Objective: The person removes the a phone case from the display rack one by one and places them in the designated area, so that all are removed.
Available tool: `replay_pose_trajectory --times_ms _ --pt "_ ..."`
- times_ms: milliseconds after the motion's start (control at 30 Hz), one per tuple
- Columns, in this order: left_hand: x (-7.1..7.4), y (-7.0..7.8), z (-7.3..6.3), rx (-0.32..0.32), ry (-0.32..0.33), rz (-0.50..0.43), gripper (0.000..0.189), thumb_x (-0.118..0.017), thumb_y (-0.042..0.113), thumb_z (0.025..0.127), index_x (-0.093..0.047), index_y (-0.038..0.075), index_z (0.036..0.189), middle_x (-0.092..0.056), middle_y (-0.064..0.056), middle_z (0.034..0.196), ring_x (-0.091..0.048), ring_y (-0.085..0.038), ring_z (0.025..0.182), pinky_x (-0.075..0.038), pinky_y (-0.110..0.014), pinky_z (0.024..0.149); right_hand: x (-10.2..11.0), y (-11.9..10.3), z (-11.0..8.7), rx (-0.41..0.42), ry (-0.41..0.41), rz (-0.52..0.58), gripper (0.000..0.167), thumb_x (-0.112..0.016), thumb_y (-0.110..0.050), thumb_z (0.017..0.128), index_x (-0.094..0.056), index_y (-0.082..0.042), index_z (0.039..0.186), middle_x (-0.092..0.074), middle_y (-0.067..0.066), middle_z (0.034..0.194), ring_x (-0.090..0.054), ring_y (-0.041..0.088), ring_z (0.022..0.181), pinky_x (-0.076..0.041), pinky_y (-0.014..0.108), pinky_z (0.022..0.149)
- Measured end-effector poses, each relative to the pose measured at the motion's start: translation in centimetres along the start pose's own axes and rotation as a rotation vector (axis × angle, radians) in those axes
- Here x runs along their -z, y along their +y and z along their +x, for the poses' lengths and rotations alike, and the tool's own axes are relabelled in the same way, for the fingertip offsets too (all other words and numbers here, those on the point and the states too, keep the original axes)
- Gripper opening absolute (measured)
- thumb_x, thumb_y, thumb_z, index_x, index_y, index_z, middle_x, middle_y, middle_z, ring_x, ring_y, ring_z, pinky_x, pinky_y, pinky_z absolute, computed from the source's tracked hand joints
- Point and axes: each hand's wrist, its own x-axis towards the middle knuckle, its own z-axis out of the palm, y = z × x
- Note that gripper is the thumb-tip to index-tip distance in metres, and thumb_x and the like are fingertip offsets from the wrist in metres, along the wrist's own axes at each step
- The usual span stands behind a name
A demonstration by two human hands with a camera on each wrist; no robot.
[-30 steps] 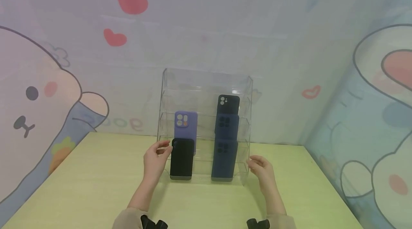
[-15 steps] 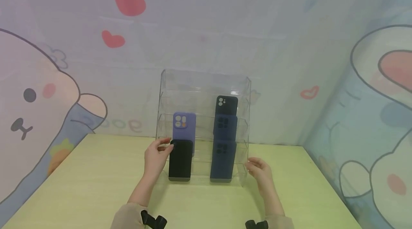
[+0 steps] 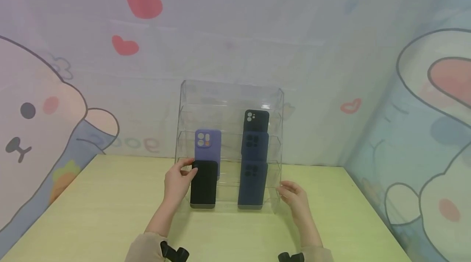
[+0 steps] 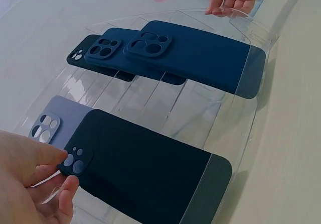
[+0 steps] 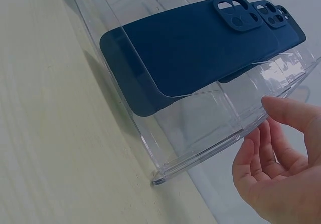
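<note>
A clear acrylic display rack point(image 3: 229, 94) with stepped tiers stands on the table. My left hand point(image 3: 176, 184) pinches the upper left corner of a black phone case point(image 3: 203, 184) in the lowest tier, thumb in front beside the camera holes point(image 4: 75, 159). Behind that case leans a purple phone case point(image 3: 213, 149). In the rack's right column, two blue phone cases point(image 3: 252, 190) overlap, with a black phone case point(image 3: 257, 119) above them. My right hand point(image 5: 281, 158) holds the rack's right side edge between thumb and fingers; their exact contact is partly hidden.
The pale yellow-green table point(image 3: 110, 213) extends around the rack. Behind it hangs a cartoon-printed cloth point(image 3: 235, 21) with hearts, and the cloth also covers the right side. Black wrist mounts point(image 3: 174, 252) sit at both cuffs.
My left thumb has moved from the black case's edge onto its front corner. The right hand stays at the rack's side. The whole head view has shifted slightly, moving the rack left in frame.
</note>
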Motion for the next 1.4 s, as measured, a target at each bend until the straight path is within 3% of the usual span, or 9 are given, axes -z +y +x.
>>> replay_pose_trajectory --times_ms 167,267,500,667,833,1200,1400 --pt "-0.2 -0.1 -0.1 -0.022 0.015 0.009 0.035 -0.069 0.010 0.090 -0.064 0.003 0.125 -0.067 -0.017 0.123 -0.068 -0.029 0.090 -0.051 -0.025 0.068 -0.1 0.0 0.0 -0.001 -0.004 0.004 0.043 -0.062 -0.011 0.094 -0.050 0.009 0.129 -0.062 0.009 0.113 -0.061 0.006 0.095 -0.046 0.042 0.106" --pt "-0.3 -0.2 -0.3 -0.032 0.030 -0.005 0.032 -0.068 0.010 0.091 -0.066 0.003 0.123 -0.068 -0.016 0.120 -0.065 -0.028 0.090 -0.049 -0.023 0.068 -0.1 0.0 0.1 -0.004 -0.005 0.011 0.042 -0.062 -0.011 0.094 -0.050 0.008 0.130 -0.061 0.010 0.114 -0.061 0.005 0.095 -0.044 0.044 0.108" --pt "-0.4 -0.5 -0.5 -0.040 0.039 -0.019 0.030 -0.068 0.014 0.093 -0.068 0.004 0.120 -0.071 -0.015 0.114 -0.064 -0.027 0.093 -0.047 -0.025 0.071 -0.1 -0.2 0.2 -0.011 -0.001 0.047 0.042 -0.061 -0.010 0.094 -0.050 0.009 0.129 -0.063 -0.004 0.101 -0.062 0.005 0.094 -0.051 0.028 0.096" --pt "-0.4 -0.8 -0.8 -0.044 0.020 -0.014 0.031 -0.066 0.018 0.094 -0.067 0.001 0.119 -0.071 -0.017 0.110 -0.065 -0.030 0.098 -0.050 -0.036 0.081 -0.1 -0.3 0.2 -0.011 0.003 0.067 0.041 -0.061 -0.010 0.095 -0.050 0.010 0.129 -0.063 -0.008 0.097 -0.061 0.007 0.090 -0.051 0.018 0.084" --pt "-0.6 -1.2 -1.0 -0.039 -0.021 -0.025 0.032 -0.064 0.015 0.095 -0.063 -0.006 0.120 -0.070 -0.022 0.111 -0.065 -0.036 0.102 -0.051 -0.050 0.091 -0.2 -0.5 0.2 -0.019 -0.002 0.066 0.041 -0.060 -0.011 0.096 -0.050 0.009 0.130 -0.062 -0.007 0.100 -0.059 0.006 0.089 -0.051 0.017 0.084" --pt "-0.7 -1.5 -1.1 -0.010 -0.034 -0.076 0.027 -0.062 0.007 0.095 -0.063 -0.008 0.117 -0.069 -0.026 0.108 -0.069 -0.039 0.099 -0.059 -0.043 0.081 -0.4 -0.5 0.0 -0.024 -0.015 0.047 0.042 -0.059 -0.014 0.098 -0.050 0.008 0.133 -0.061 0.000 0.119 -0.059 0.011 0.102 -0.049 0.022 0.092" --pt "-0.5 -1.2 -1.3 -0.015 0.006 -0.061 0.030 -0.061 0.011 0.096 -0.063 -0.008 0.120 -0.069 -0.024 0.113 -0.067 -0.038 0.101 -0.056 -0.045 0.085 -0.6 -0.5 -0.1 -0.027 -0.017 0.063 0.043 -0.060 -0.014 0.097 -0.050 0.009 0.132 -0.062 -0.003 0.113 -0.059 0.011 0.099 -0.049 0.023 0.092"
